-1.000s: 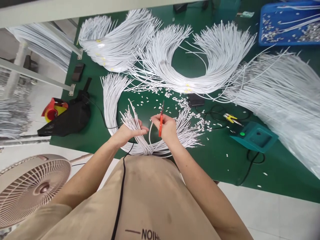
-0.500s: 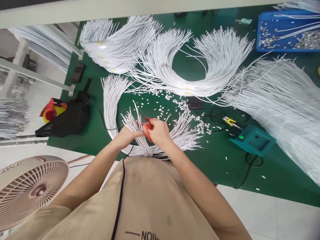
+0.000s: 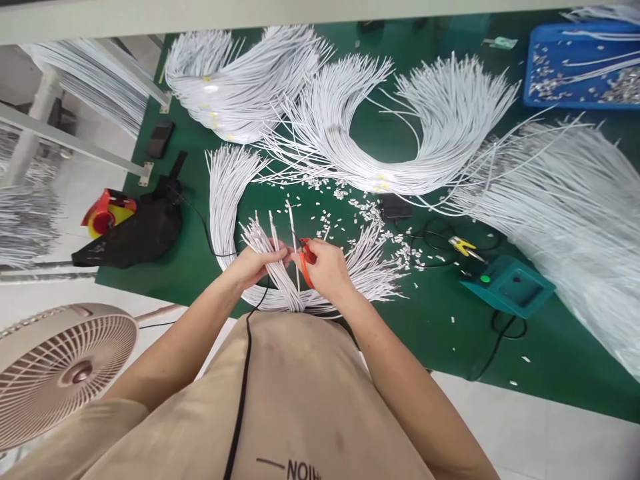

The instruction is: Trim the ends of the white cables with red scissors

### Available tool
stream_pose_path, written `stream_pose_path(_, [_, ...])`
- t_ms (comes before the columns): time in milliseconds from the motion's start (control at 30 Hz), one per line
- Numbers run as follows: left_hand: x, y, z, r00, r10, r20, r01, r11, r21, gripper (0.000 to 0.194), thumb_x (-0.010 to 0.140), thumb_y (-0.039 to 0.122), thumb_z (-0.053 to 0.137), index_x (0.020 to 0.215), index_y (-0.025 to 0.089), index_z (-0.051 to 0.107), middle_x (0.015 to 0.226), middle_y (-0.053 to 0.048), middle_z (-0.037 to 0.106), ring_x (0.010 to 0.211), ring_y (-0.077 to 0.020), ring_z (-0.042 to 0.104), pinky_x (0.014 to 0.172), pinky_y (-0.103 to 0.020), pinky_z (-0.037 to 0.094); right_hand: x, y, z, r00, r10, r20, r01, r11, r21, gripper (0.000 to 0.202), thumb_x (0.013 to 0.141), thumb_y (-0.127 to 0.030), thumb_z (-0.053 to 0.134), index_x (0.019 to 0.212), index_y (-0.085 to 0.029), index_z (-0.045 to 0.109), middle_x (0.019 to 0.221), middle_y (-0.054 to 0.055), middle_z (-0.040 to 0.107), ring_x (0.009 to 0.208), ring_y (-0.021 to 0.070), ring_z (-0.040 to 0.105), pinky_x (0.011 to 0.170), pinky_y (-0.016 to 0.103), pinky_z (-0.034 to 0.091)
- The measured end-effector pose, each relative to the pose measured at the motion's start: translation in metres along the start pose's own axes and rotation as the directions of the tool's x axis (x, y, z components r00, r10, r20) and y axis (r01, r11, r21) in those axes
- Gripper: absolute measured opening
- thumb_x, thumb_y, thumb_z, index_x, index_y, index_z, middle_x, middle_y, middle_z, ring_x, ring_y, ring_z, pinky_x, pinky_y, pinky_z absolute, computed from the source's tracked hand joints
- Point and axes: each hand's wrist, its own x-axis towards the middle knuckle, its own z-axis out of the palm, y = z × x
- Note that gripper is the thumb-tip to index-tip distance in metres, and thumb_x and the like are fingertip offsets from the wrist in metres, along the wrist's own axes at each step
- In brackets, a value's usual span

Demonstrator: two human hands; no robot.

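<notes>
My left hand (image 3: 257, 265) is closed around a sheaf of white cables (image 3: 284, 283), whose upper ends fan out above my fingers. In my right hand (image 3: 327, 268) is a pair of red-orange-handled scissors (image 3: 305, 267), blades pointing up and left. One white cable (image 3: 293, 223) stands apart from the sheaf, close beside the blades; whether my right fingers also touch it I cannot tell. Loose cable ends of the same bundle (image 3: 373, 270) spread out to the right of my right hand. The bundle's other arm (image 3: 223, 200) curves up on the left.
More white cable bundles (image 3: 380, 173) lie across the green table (image 3: 435, 333). Small cut pieces (image 3: 370, 212) are scattered about. A teal device (image 3: 510, 283), yellow-handled pliers (image 3: 463, 245) and a blue tray (image 3: 550, 100) are to the right. A black pouch (image 3: 135, 230) and a fan (image 3: 70, 373) are left.
One cable now stands separated to the right of the sheaf. My right hand and the scissors have shifted slightly right, away from my left hand. The whole view has shifted a little.
</notes>
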Motion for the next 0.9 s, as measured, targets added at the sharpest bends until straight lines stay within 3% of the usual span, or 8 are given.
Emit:
stream_pose_path(133, [0.004, -0.006, 0.007, 0.993, 0.077, -0.095, -0.09, 0.985, -0.15, 0.028, 0.059, 0.02, 0.075, 0.066, 0.015, 0.048, 0.087, -0.003, 0.063, 0.076, -0.0115, 0.06, 0.063, -0.022, 0.045, -0.017, 0.015, 0.011, 0.977, 0.174, 0.119, -0.193, 0.967, 0.168, 0.026, 0.072, -0.039, 0.054, 0.066, -0.016, 0.063, 0.052, -0.003, 0.051, 0.051, 0.0093, 0.043, 0.051, 0.021, 0.032])
stream_pose_path(333, [0.002, -0.005, 0.022, 0.989, 0.115, -0.089, -0.123, 0.989, -0.087, 0.034, 0.058, 0.017, 0.075, 0.064, 0.015, 0.042, 0.075, -0.001, 0.061, 0.071, -0.0109, 0.061, 0.057, -0.019, 0.041, -0.033, 0.024, 0.032, 0.955, 0.256, 0.15, -0.296, 0.85, 0.435, 0.025, 0.067, -0.039, 0.06, 0.071, -0.014, 0.066, 0.058, -0.001, 0.057, 0.056, 0.0101, 0.046, 0.055, 0.021, 0.036])
stream_pose_path(467, [-0.004, -0.003, 0.024, 0.994, 0.113, -0.007, -0.113, 0.993, -0.023, 0.032, 0.061, 0.019, 0.073, 0.066, 0.016, 0.042, 0.074, -0.002, 0.062, 0.069, -0.0115, 0.061, 0.058, -0.021, 0.04, -0.012, 0.027, 0.014, 0.925, 0.375, 0.057, -0.299, 0.628, 0.719, 0.027, 0.065, -0.041, 0.063, 0.071, -0.014, 0.064, 0.057, -0.002, 0.053, 0.051, 0.0083, 0.044, 0.051, 0.021, 0.035])
stream_pose_path(567, [-0.009, -0.002, 0.026, 0.994, 0.105, 0.034, -0.106, 0.994, 0.024, 0.031, 0.063, 0.02, 0.072, 0.068, 0.016, 0.042, 0.075, -0.002, 0.063, 0.069, -0.0119, 0.061, 0.061, -0.023, 0.041, 0.007, 0.024, -0.003, 0.932, 0.341, 0.121, -0.292, 0.51, 0.809, 0.026, 0.064, -0.04, 0.065, 0.066, -0.015, 0.062, 0.056, -0.002, 0.052, 0.05, 0.0072, 0.043, 0.05, 0.021, 0.034])
stream_pose_path(700, [-0.013, 0.0, 0.03, 0.994, 0.099, 0.054, -0.102, 0.993, 0.059, 0.032, 0.063, 0.021, 0.072, 0.07, 0.017, 0.041, 0.073, 0.0, 0.061, 0.069, -0.013, 0.06, 0.062, -0.024, 0.041, 0.014, 0.012, -0.005, 0.945, 0.235, 0.229, -0.324, 0.549, 0.77, 0.023, 0.062, -0.036, 0.068, 0.068, -0.015, 0.063, 0.055, -0.003, 0.054, 0.053, 0.0084, 0.047, 0.054, 0.022, 0.038])
stream_pose_path(800, [-0.014, -0.001, 0.031, 0.987, 0.16, 0.02, -0.161, 0.985, 0.062, 0.031, 0.062, 0.02, 0.073, 0.072, 0.017, 0.044, 0.07, 0.003, 0.058, 0.065, -0.011, 0.057, 0.063, -0.025, 0.04, 0.011, 0.006, 0.002, 0.954, 0.262, 0.145, -0.281, 0.615, 0.737, 0.021, 0.06, -0.034, 0.069, 0.068, -0.016, 0.062, 0.064, -0.001, 0.06, 0.062, 0.0107, 0.053, 0.062, 0.024, 0.042])
stream_pose_path(900, [-0.011, -0.003, 0.031, 0.972, 0.231, -0.047, -0.227, 0.971, 0.08, 0.03, 0.061, 0.019, 0.073, 0.069, 0.017, 0.044, 0.067, 0.004, 0.056, 0.063, -0.0091, 0.053, 0.061, -0.024, 0.038, 0.007, 0.009, 0.005, 0.959, 0.275, 0.07, -0.257, 0.738, 0.624, 0.023, 0.064, -0.038, 0.064, 0.071, -0.016, 0.063, 0.068, 0.0, 0.062, 0.066, 0.0124, 0.055, 0.065, 0.025, 0.042])
